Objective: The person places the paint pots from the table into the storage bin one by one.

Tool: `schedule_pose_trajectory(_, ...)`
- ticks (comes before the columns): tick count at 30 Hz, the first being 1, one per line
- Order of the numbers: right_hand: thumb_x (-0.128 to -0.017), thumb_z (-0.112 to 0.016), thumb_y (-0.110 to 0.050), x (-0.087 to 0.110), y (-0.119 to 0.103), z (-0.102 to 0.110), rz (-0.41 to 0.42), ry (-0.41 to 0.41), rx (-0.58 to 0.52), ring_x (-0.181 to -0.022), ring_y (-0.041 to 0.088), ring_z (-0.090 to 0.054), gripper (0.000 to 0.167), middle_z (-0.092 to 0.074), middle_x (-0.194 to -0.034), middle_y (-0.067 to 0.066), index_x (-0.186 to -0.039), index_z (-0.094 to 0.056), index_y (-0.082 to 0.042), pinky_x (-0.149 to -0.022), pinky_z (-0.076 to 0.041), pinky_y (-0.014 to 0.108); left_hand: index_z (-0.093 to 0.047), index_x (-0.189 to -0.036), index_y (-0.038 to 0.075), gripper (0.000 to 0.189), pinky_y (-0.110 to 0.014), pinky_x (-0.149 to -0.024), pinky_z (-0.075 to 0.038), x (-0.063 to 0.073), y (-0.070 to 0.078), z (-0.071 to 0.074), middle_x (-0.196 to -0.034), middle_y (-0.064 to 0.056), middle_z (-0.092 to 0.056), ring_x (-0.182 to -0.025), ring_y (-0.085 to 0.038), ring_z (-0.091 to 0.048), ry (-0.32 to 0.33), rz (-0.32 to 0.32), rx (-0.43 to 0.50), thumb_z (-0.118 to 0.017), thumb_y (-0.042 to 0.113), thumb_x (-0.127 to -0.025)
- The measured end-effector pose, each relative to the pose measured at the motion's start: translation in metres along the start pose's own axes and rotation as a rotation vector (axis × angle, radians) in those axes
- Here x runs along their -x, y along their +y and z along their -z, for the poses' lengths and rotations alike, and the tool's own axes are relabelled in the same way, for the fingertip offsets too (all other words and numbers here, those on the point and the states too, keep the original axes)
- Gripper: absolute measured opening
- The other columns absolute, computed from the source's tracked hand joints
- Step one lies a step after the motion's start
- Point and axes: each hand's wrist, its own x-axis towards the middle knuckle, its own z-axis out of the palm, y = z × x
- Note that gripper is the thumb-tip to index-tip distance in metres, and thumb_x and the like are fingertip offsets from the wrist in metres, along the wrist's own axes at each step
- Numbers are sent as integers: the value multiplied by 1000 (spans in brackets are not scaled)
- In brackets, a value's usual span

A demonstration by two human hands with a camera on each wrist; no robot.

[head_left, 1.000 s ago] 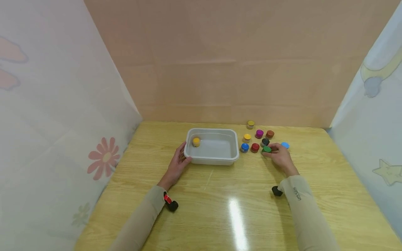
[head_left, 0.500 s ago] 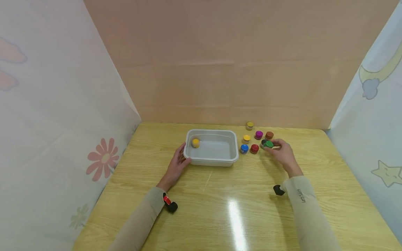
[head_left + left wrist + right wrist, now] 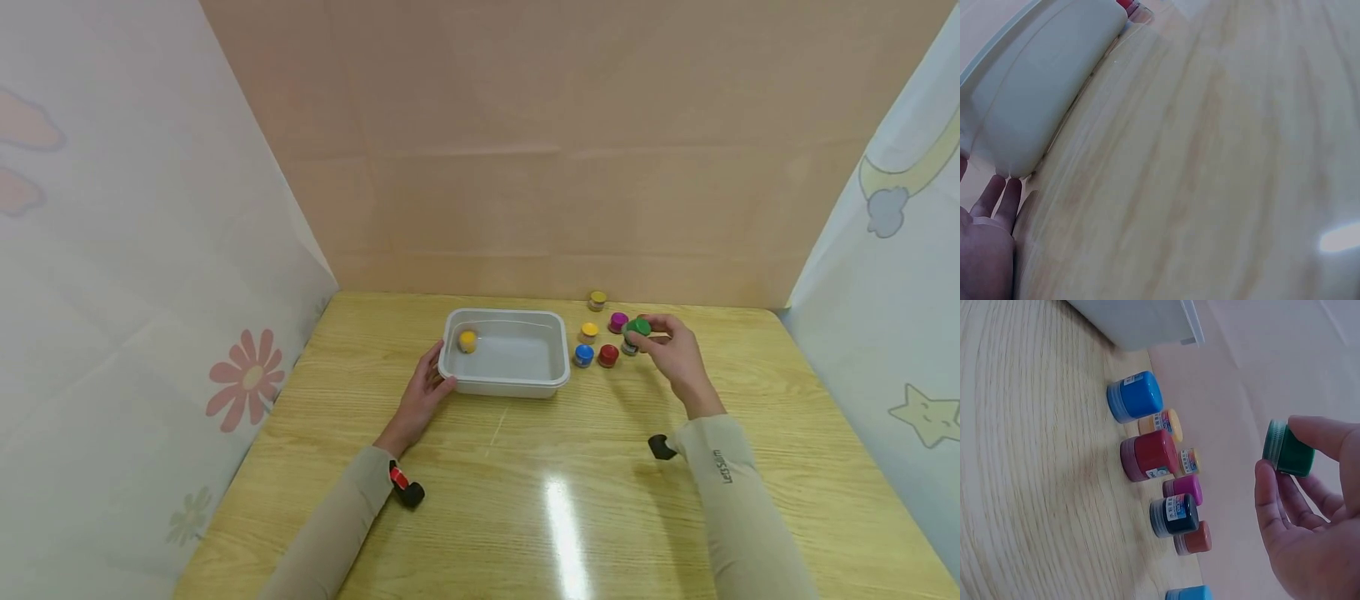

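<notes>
My right hand (image 3: 678,358) pinches a small green-lidded paint jar (image 3: 1290,453) between thumb and fingers. It is raised above the table and overlaps a black jar (image 3: 630,347) in the head view. My left hand (image 3: 420,396) is at the near left corner of a light grey plastic tray (image 3: 512,389), its extended fingertips touching the tray's side in the left wrist view. Inside the tray, near its left end, sits one yellow jar (image 3: 467,341).
Right of the tray stand blue (image 3: 583,356), red (image 3: 608,356), yellow (image 3: 588,332), dark yellow (image 3: 597,300) and purple (image 3: 618,322) jars. Brown (image 3: 1194,539) and light blue (image 3: 1189,593) jars show in the right wrist view. A tan backdrop (image 3: 487,208) rises behind the table.
My right hand has lifted the green jar off the table and moved it up and slightly back, over the black jar. The left hand and tray stay put.
</notes>
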Motion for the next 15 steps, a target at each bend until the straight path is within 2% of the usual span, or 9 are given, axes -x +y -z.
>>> schedule_pose_trajectory(7, -103, -65, -31, -3, -3, -4, 6, 5, -65, -95, -2, -59, 60, -51, -126, 3, -151, -44, -1, -80, -53, 10, -24, -165, 26, 73, -53, -126, -29, -1, 1, 0, -171, -6, -25, -156, -33, -31, -4, 8, 2, -64, 22, -104)
schedule_pose_trajectory(11, -104, -63, -20, -5, -4, -8, 6, -30, -132, -94, -1, -64, 55, -51, -128, 8, -153, -45, -1, -81, -53, 11, -22, -166, 24, 74, -55, -126, -29, -2, 0, 0, -172, -8, -24, -155, -35, -31, -4, 5, 11, -63, 18, -105)
schedule_pose_trajectory(15, -104, -63, -17, -5, -5, -13, -3, -73, -173, -96, 3, -65, 51, -49, -131, 11, -150, -47, 1, -83, -55, 12, -23, -165, 24, 73, -55, -125, -30, -2, -1, 0, -171, -7, -25, -154, -34, -33, 3, 5, 12, -63, 16, -105)
